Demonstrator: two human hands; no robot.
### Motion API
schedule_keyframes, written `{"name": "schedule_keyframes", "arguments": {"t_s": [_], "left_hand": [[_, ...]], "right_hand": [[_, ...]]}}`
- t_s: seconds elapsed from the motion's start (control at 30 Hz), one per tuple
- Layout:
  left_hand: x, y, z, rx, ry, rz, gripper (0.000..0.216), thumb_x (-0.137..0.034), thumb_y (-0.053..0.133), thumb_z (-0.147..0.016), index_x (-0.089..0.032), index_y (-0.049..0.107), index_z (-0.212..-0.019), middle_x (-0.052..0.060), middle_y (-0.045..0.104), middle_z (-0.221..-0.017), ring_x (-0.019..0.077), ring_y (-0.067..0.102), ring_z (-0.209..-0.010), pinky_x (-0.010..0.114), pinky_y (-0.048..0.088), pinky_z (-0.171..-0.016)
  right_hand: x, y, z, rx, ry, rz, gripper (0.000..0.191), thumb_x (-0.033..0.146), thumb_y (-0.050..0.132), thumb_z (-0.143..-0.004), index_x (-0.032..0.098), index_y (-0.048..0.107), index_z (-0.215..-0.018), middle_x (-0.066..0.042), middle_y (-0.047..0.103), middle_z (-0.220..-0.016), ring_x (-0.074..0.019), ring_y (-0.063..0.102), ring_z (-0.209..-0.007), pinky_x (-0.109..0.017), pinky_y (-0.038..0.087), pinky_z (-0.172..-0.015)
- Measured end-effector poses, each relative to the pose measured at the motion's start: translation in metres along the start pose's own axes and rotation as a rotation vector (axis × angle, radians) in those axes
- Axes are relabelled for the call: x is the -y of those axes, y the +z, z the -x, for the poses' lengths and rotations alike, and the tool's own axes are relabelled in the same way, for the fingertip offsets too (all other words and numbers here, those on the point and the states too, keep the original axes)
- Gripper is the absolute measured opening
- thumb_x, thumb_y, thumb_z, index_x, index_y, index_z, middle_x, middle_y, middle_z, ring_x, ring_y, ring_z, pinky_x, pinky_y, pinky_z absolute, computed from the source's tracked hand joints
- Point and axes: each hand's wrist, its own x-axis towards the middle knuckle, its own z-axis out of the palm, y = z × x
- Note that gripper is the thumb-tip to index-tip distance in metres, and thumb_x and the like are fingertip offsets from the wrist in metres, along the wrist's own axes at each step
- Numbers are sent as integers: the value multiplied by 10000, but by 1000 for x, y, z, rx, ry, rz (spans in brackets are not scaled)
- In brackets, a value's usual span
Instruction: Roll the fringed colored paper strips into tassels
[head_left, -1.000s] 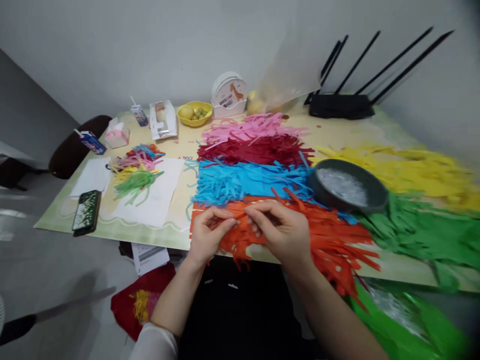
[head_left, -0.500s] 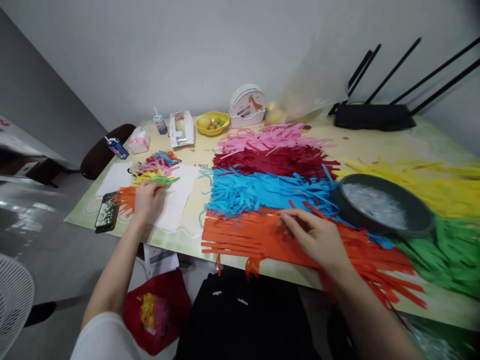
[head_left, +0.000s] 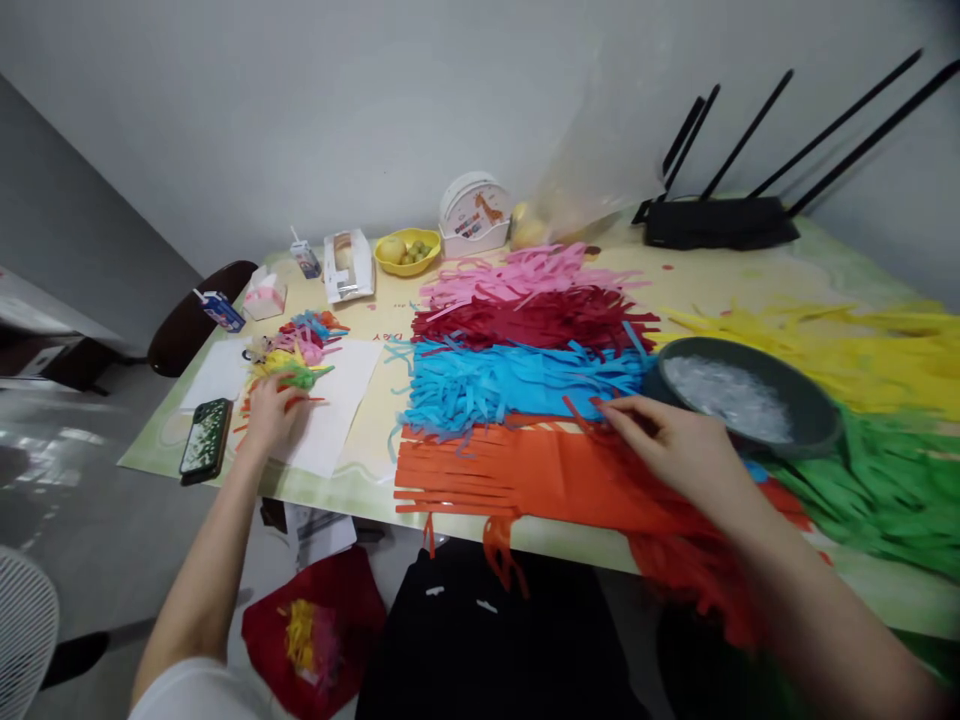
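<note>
My left hand [head_left: 270, 415] is stretched out to the left and rests on a white sheet [head_left: 337, 400]. Its fingers are closed over a small bunch of orange paper strips [head_left: 313, 401] beside a little heap of mixed coloured strips [head_left: 296, 350]. My right hand [head_left: 675, 450] lies on the orange fringed paper [head_left: 510, 470] at the table's near edge. Its thumb and fingers pinch a strip at the paper's upper edge, just left of the grey bowl [head_left: 810, 440].
Blue [head_left: 510, 380], dark red [head_left: 532, 320], pink, yellow [head_left: 862, 350] and green [head_left: 892, 490] fringed papers cover the table. A phone [head_left: 202, 450] lies near my left hand. Drink cartons, tissues, a fruit bowl [head_left: 406, 252] and a black router [head_left: 712, 222] line the back. A red bag [head_left: 300, 630] sits on the floor.
My left hand carried orange strips from the orange paper to the mixed heap at the left and lowered them there. My right hand slid right along the orange paper toward the bowl.
</note>
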Motion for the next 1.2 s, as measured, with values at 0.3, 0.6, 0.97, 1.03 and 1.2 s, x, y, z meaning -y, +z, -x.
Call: {"name": "schedule_keyframes", "arguments": {"t_s": [0.3, 0.6, 0.97, 1.03, 1.2], "left_hand": [[-144, -26, 5, -246, 284, 156, 179, -283, 601, -893, -232, 718, -1018, 115, 670, -1191, 287, 571, -1132, 477, 454, -976], [-345, 51, -98, 425, 627, 280, 301, -218, 653, -833, -116, 694, -1114, 147, 687, -1127, 263, 641, -1071, 343, 497, -942], [-344, 70, -119, 476, 546, 258, 238, -322, 608, -853, -181, 744, -988, 68, 745, -1004, 193, 674, -916, 247, 498, -812], [-349, 71, -116, 435, 500, 228, 215, -238, 566, -854, -167, 739, -960, 97, 735, -1015, 207, 671, -933, 270, 495, -831], [-353, 67, -115, 298, 385, 183, 243, -154, 457, -888, -136, 676, -993, 145, 719, -984, 237, 675, -926, 313, 494, -797]], "right_hand": [[0, 12, -48, 373, -368, 320, 243, 185, 514, -901, 138, 719, -1023, -124, 738, -1047, -255, 638, -1004, -347, 463, -905], [-1, 12, -59, 436, -267, 441, 218, 177, 553, -896, 141, 699, -1053, -148, 714, -1064, -270, 628, -987, -324, 420, -831], [-7, 5, -67, 398, -123, 351, 141, 157, 511, -906, 158, 652, -918, -76, 722, -889, -183, 633, -776, -250, 358, -655], [-1, 1, -64, 365, -116, 344, 160, 140, 490, -904, 138, 643, -952, -108, 715, -921, -204, 630, -816, -266, 383, -694], [32, 13, -44, 294, -157, 314, 247, 185, 429, -935, 89, 608, -1077, -208, 658, -1134, -281, 576, -1083, -360, 403, -939]]}}
